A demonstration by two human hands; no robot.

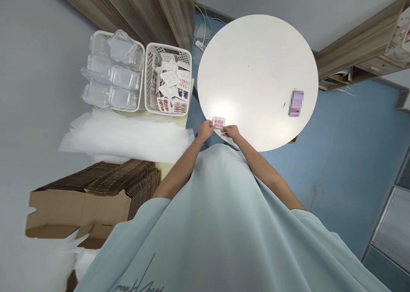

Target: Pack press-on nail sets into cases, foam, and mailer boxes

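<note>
A small clear pack of pink press-on nails (pixel 218 122) is held over the near edge of the round white table (pixel 256 69). My left hand (pixel 205 130) pinches its left side, fingers closed on it. At its lower right corner, my right hand (pixel 231 132) grips the pack between thumb and fingers. The pack faces up, with its rows of pink nails showing. What lies under the fingertips is hidden.
Left of the table stand a white basket (pixel 146 79) of nail packs and cards, and another basket (pixel 141 87) of clear plastic trays. Nearer are white foam sheets (pixel 128 138) and folded cardboard boxes (pixel 80 206). A blurred purple item (pixel 296 103) lies on the table's right.
</note>
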